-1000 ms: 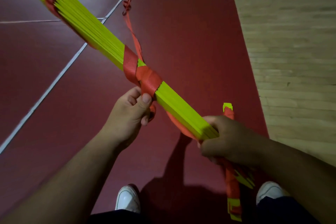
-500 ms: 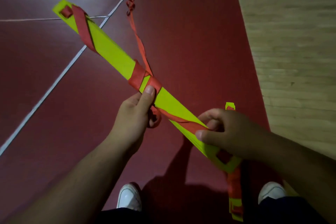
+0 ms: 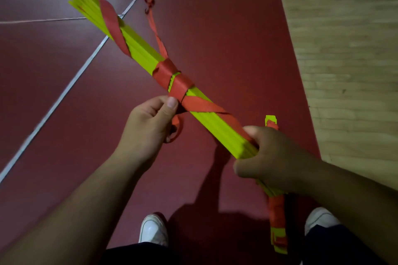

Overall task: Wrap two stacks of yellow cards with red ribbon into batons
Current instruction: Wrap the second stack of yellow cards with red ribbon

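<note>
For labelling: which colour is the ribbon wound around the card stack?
Red; the ribbon shows best in the head view, against the yellow card stack.

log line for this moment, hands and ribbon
left hand: pinches ribbon at mid card stack | right hand: grips stack's near end | wrap: partial, ribbon end trailing | second stack: partly behind right hand

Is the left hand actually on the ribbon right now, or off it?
Touching. The head view shows the left hand with its thumb tip pressed on the red ribbon where it crosses the card stack; no gap shows.
</note>
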### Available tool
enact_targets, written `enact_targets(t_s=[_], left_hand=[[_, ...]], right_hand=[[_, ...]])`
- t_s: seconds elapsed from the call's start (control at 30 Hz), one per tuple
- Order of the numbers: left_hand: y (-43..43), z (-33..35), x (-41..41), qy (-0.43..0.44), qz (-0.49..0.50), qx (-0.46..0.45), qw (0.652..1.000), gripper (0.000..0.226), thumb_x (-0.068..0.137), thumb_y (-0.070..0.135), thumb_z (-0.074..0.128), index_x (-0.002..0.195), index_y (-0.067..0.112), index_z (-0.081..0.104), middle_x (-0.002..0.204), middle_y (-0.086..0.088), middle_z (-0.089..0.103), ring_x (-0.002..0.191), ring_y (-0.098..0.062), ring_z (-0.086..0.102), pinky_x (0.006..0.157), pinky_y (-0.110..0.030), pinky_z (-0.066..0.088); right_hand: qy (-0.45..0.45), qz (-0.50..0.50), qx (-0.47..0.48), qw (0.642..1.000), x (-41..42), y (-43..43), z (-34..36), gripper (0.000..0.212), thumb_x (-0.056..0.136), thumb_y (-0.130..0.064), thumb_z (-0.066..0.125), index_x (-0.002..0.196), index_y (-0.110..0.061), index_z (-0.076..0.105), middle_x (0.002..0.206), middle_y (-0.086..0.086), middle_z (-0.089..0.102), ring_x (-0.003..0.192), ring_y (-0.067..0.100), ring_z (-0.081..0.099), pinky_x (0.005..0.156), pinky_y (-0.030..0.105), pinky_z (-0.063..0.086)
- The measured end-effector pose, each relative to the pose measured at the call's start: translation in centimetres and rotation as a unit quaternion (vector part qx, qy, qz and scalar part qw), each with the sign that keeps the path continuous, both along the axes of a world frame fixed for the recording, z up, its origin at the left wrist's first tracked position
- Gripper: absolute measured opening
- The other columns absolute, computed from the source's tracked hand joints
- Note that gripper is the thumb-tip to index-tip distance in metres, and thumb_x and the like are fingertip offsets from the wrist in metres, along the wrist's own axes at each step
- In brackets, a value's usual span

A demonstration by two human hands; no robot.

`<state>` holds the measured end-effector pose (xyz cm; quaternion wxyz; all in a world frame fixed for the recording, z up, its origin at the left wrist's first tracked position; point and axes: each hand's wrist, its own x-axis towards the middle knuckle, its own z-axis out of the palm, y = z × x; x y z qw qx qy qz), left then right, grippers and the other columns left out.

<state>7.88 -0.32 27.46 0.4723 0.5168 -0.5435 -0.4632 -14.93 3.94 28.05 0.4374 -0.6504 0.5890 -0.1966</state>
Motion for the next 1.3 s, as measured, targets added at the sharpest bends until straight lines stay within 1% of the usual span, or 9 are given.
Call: enact_targets(t_s=[0.2, 0.33, 0.5, 0.6, 0.7, 0.83, 1.07, 1.17, 1.3], left_hand=[[-0.5, -0.2, 0.8, 0.054, -0.031, -0.021, 0.998, 0.050, 0.080, 0.062, 0.069, 0.086, 0.014, 0.061, 0.049, 0.005, 0.054, 0.039, -0.006, 0.034, 0.055, -0.031, 0.032], [-0.4, -0.7, 0.6, 0.105, -0.031, -0.029, 0.994, 0.059, 0.071, 0.067, 0.071, 0.085, 0.011, 0.058, 0.065, 0.001, 0.067, 0.041, -0.004, 0.039, 0.051, -0.021, 0.037], [0.3, -0.8, 0.2, 0.136, -0.116, 0.029, 0.984, 0.108, 0.059, 0.083, 0.068, 0.117, -0.007, 0.054, 0.066, 0.004, 0.065, 0.044, -0.007, 0.039, 0.060, -0.024, 0.044], [0.9, -0.3, -0.5, 0.166, -0.138, 0.057, 0.975, 0.092, 0.061, 0.080, 0.069, 0.107, 0.002, 0.057, 0.066, 0.001, 0.066, 0.045, -0.008, 0.038, 0.063, -0.029, 0.039], [1.1, -0.1, -1.1, 0.141, -0.058, 0.057, 0.987, 0.075, 0.071, 0.076, 0.066, 0.083, 0.003, 0.053, 0.049, 0.000, 0.048, 0.050, -0.020, 0.037, 0.062, -0.035, 0.033], [0.9, 0.0, -2.0, 0.030, 0.108, 0.065, 0.992, 0.054, 0.097, 0.049, 0.054, 0.075, 0.000, 0.054, 0.052, 0.005, 0.041, 0.048, -0.013, 0.039, 0.053, -0.028, 0.035], [0.8, -1.1, -3.5, 0.135, 0.211, 0.111, 0.962, 0.043, 0.093, 0.051, 0.062, 0.100, 0.009, 0.064, 0.088, -0.008, 0.051, 0.047, -0.012, 0.031, 0.064, -0.042, 0.037], [1.3, -1.5, -3.7, 0.143, 0.172, 0.144, 0.964, 0.063, 0.088, 0.060, 0.063, 0.103, -0.002, 0.068, 0.091, -0.014, 0.059, 0.043, -0.010, 0.031, 0.068, -0.040, 0.039], [1.7, -1.4, -3.7, 0.118, 0.110, 0.118, 0.980, 0.074, 0.078, 0.058, 0.062, 0.105, -0.011, 0.061, 0.094, -0.015, 0.055, 0.042, -0.007, 0.033, 0.050, -0.026, 0.032]], right_hand=[[-0.157, 0.035, 0.082, 0.984, -0.3, 0.5, 1.1, 0.025, 0.070, -0.010, 0.076, 0.093, -0.008, 0.065, 0.059, 0.003, 0.058, 0.050, 0.016, 0.055, 0.047, 0.032, 0.047], [-0.257, 0.070, 0.186, 0.946, -0.3, 1.1, 1.3, 0.033, 0.059, -0.017, 0.071, 0.091, -0.015, 0.064, 0.059, 0.012, 0.057, 0.042, 0.020, 0.052, 0.046, 0.028, 0.044], [-0.380, 0.183, 0.326, 0.846, -0.8, 1.8, 0.8, 0.036, 0.064, -0.016, 0.066, 0.099, -0.010, 0.059, 0.070, 0.018, 0.056, 0.045, 0.018, 0.055, 0.048, 0.025, 0.048], [-0.431, 0.208, 0.420, 0.771, -1.6, 1.0, 0.4, 0.035, 0.070, -0.012, 0.060, 0.106, -0.008, 0.058, 0.070, 0.011, 0.056, 0.050, 0.018, 0.058, 0.052, 0.027, 0.053], [-0.367, 0.187, 0.407, 0.815, -1.7, -0.1, 0.6, 0.044, 0.070, -0.016, 0.064, 0.112, -0.004, 0.060, 0.079, 0.015, 0.065, 0.060, 0.024, 0.065, 0.057, 0.030, 0.055], [-0.043, 0.059, 0.076, 0.994, -0.9, -0.8, -0.1, 0.047, 0.076, -0.026, 0.074, 0.121, -0.023, 0.059, 0.099, -0.006, 0.067, 0.078, 0.004, 0.064, 0.070, 0.017, 0.051], [0.285, 0.045, -0.175, 0.941, 1.4, 0.9, -2.1, 0.104, 0.070, -0.066, 0.072, 0.152, -0.025, 0.021, 0.128, 0.002, 0.048, 0.115, 0.026, 0.053, 0.094, 0.037, 0.047], [0.325, 0.018, -0.179, 0.928, 1.0, 0.4, -2.3, 0.083, 0.081, -0.059, 0.065, 0.147, -0.030, 0.024, 0.120, -0.002, 0.051, 0.109, 0.025, 0.057, 0.089, 0.040, 0.048], [0.288, -0.003, -0.180, 0.941, 0.6, 0.2, -2.3, 0.039, 0.078, -0.045, 0.062, 0.099, -0.030, 0.032, 0.096, -0.002, 0.057, 0.091, 0.033, 0.065, 0.085, 0.047, 0.049]])
